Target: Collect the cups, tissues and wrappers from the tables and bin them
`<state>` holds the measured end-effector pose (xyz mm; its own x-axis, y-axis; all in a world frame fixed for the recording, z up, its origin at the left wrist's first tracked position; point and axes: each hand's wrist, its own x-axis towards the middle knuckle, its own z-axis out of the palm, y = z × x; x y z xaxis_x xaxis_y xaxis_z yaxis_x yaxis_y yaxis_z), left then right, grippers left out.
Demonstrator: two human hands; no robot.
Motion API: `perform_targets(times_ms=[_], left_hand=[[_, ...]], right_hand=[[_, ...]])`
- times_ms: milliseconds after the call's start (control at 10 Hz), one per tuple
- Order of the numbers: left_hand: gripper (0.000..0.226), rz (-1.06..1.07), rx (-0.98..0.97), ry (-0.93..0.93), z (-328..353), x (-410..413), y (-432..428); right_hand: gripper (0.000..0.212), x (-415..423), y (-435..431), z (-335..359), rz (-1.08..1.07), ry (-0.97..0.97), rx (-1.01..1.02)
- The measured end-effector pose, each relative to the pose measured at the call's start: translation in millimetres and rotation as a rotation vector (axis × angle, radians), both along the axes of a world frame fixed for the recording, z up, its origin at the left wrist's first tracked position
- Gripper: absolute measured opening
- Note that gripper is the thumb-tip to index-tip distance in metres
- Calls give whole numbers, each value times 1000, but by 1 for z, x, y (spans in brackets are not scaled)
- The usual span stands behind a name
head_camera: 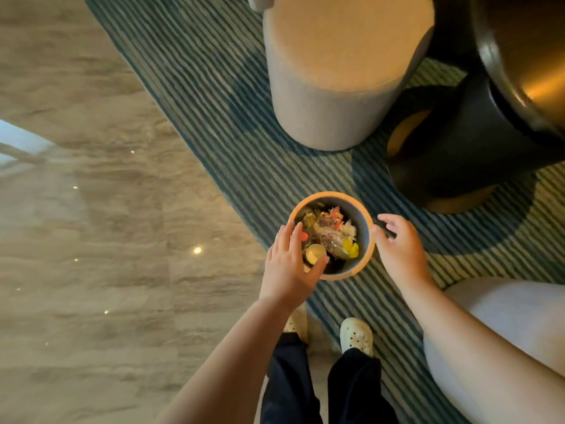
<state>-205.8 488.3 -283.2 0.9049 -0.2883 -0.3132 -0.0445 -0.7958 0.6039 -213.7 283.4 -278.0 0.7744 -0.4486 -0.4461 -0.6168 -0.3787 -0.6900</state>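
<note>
At the rug's [214, 117] edge, left hand [287, 270] and right hand [400, 252] were spread at the bin [331, 195], nothing gripped; it might be knocked over.

Showing one round bin [330, 195], containing one pale cup [315, 254], one small red round piece [304, 236] and what looks like two yellow scraps [354, 250], the remaining crumpled litter [328, 232] being too tangled for counting. Showing two hands at the rim: one left hand [287, 264], one right hand [400, 249]. Showing two white shoes: one left shoe [295, 322], one right shoe [356, 335]. Showing two pale upholstered stools: one far stool [336, 71], one near stool [504, 325]. Showing one dark-based counter [458, 142] and one striped rug [214, 117].
</note>
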Motion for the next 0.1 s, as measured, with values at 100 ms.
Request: perform_targets(times_ms=[100], left_hand=[[78,-83,14,-79,60,17,5]], right_hand=[[32,0,1,61,-3,-64,-19]])
